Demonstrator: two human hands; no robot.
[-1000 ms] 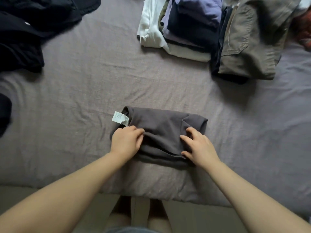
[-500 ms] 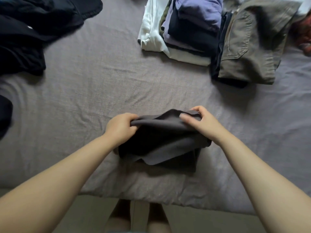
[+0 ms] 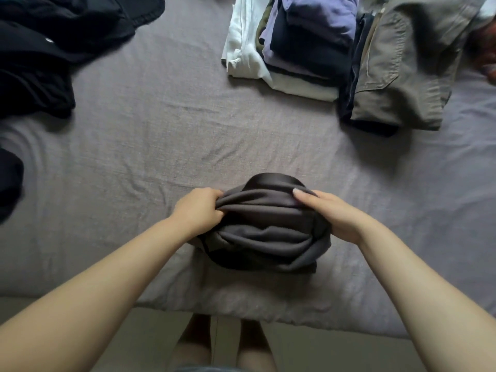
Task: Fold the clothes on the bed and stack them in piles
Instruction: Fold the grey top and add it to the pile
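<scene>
A dark grey garment (image 3: pixel 264 232), folded into a thick bundle, hangs just above the near part of the bed (image 3: pixel 166 135). My left hand (image 3: pixel 198 209) grips its left upper edge with curled fingers. My right hand (image 3: pixel 332 213) holds the right upper edge, thumb on top and fingers wrapped behind. The garment's far fold bulges up between my hands and its lower layers sag toward the sheet. At the back right stands a pile of folded clothes (image 3: pixel 303 41) in white, purple and navy, and beside it folded khaki trousers (image 3: pixel 405 65).
A heap of unfolded black clothes (image 3: pixel 51 47) lies at the back left, with another dark piece (image 3: pixel 9 181) at the left edge. The bed's near edge (image 3: pixel 241 307) runs below the garment, with my legs and the floor beneath it.
The garment lay flat on the sheet with my hands on its near edge. Both hands then took hold of it and lifted it, bunching it between them and carrying it slightly away from me.
</scene>
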